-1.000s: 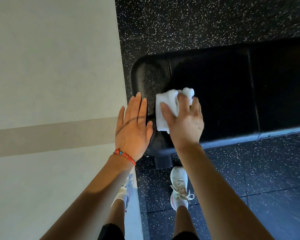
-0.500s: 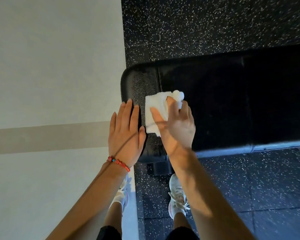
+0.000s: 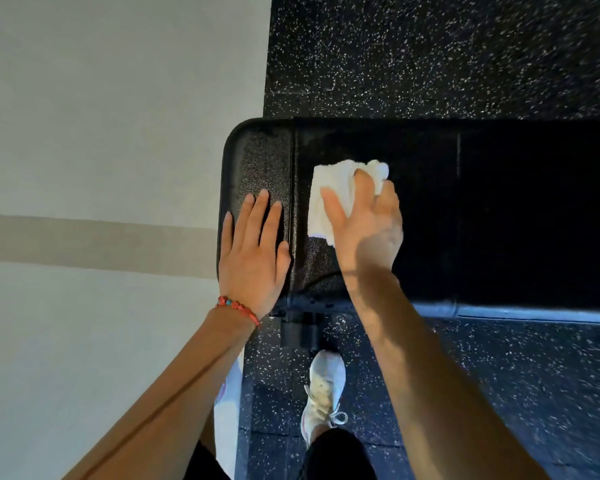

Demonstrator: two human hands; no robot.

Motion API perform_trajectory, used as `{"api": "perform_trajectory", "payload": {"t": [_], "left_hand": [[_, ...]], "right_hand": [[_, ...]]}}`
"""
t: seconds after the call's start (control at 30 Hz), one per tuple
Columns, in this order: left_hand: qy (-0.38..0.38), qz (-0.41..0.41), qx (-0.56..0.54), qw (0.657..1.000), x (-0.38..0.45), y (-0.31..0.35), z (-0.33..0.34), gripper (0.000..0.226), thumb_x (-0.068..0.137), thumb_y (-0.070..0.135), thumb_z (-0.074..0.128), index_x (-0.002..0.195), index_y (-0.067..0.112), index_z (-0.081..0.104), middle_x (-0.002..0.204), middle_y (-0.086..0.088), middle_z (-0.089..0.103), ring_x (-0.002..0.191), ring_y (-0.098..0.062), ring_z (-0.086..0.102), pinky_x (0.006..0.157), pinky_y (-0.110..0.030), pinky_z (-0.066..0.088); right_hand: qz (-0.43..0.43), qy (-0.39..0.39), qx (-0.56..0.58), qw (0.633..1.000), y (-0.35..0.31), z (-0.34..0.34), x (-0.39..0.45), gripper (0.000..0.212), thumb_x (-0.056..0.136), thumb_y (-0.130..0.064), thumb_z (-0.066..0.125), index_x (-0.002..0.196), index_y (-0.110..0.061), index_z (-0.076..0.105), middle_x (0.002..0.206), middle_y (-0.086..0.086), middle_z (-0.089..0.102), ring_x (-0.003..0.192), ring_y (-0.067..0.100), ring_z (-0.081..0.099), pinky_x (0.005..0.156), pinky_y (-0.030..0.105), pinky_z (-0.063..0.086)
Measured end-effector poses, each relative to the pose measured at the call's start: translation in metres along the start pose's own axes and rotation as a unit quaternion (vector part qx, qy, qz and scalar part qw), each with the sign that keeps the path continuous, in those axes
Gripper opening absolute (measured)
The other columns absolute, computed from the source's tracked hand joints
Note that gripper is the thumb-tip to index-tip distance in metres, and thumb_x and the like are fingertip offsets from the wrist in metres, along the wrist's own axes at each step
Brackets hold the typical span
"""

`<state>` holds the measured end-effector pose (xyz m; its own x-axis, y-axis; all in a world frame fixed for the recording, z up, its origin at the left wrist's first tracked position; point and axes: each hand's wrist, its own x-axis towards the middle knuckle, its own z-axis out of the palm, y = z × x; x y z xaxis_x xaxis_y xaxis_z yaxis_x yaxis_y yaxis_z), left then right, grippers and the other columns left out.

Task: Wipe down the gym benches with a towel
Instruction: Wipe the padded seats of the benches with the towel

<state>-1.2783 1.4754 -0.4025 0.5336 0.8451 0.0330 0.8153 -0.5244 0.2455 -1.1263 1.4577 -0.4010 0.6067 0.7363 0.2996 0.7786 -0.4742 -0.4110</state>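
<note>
Fingers (image 3: 361,188) of the right hand (image 3: 368,230) gripped the white towel (image 3: 329,188) on the black bench (image 3: 499,209); left hand (image 3: 253,258) lay flat, fingers together; no writing was legible

Worktop (image 3: 499,216): black padded vinyl-look cover, mostly smooth with a dull sheen, stitched seams; end panel at 9 o'clock looks grainy and pebbled, catching light. Front edge at 5 o'clock glossy, bluish glare. Towel (image 3: 329,199): white cloth, soft, fluffy terry-like nap, crumpled. Floor (image 3: 430,53) at 12 o'clock: black rubber, matt, white-speckled, slightly rough. Pale floor (image 3: 101,98) at 9 o'clock: smooth, matt, beige stripe. Bracelet (image 3: 238,306): red cord with beads. Shoe (image 3: 324,386): white fabric, laces.
</note>
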Motion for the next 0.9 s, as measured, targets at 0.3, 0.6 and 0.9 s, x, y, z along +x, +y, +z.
{"api": "perform_trajectory", "payload": {"t": [0.3,0.6,0.9], "left_hand": [[-0.022,-0.023,0.001,1.0,-0.001,0.013,-0.004,0.053,0.092,0.029,0.033,0.137,0.003,0.043,0.147,-0.016,0.037,0.136,-0.034,0.031,0.11,-0.048,0.02],[-0.03,-0.005,0.021,0.999,-0.004,0.03,0.006,0.055,0.092,0.033,0.032,0.141,0.007,0.039,0.148,-0.015,0.035,0.137,-0.033,0.03,0.111,-0.049,0.018],[-0.02,0.008,0.016,1.0,0.0,0.025,0.001,0.055,0.092,0.033,0.034,0.139,0.005,0.041,0.147,-0.015,0.037,0.137,-0.033,0.03,0.111,-0.047,0.016]], "right_hand": [[-0.089,-0.016,-0.03,0.995,0.029,-0.041,-0.069,0.035,0.085,-0.046,0.051,0.095,-0.013,0.049,0.069,0.014,0.055,0.055,0.028,0.054,0.047,0.03,0.047],[0.094,0.018,-0.023,0.995,0.074,-0.059,-0.046,0.034,0.084,-0.038,0.056,0.1,-0.011,0.042,0.077,0.023,0.056,0.063,0.035,0.057,0.046,0.036,0.049],[-0.024,-0.011,-0.057,0.998,0.056,-0.043,-0.043,0.036,0.083,-0.044,0.054,0.095,-0.01,0.053,0.072,0.017,0.056,0.058,0.029,0.056,0.044,0.031,0.048]]}}
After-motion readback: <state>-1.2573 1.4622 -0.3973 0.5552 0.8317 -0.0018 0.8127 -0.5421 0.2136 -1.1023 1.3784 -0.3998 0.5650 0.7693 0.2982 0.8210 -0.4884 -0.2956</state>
